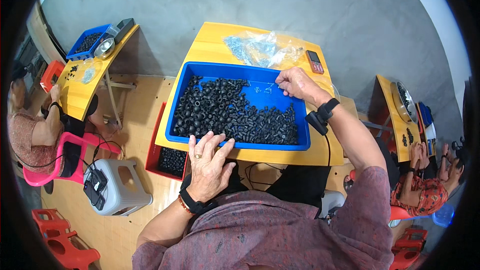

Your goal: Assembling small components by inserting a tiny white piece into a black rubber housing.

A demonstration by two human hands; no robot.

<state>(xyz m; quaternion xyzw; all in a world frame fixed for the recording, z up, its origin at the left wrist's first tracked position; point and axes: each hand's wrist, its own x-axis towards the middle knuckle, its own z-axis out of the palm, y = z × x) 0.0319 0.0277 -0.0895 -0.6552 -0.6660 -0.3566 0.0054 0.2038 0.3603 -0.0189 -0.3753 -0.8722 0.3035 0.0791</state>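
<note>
A blue plastic tray (260,146) holds many small black plastic parts. Round, cup-like black pieces (207,105) fill its left side, and smaller black stubs (270,125) lie on the right. Across the near rim rest the outstretched fingers of my left hand (210,162), which holds nothing. My right hand (300,85) is at the tray's far right corner, fingertips pinched together; what they hold, if anything, is too small to see. A few tiny silvery pieces (263,89) are scattered on the tray floor beside it.
Behind the tray, clear plastic bags (265,47) with small metal pieces lie on the yellow table (215,35), near a mobile phone (314,62). A red crate (152,157) of black parts stands below left. Other people sit at tables on both sides; a grey stool (120,185) is at left.
</note>
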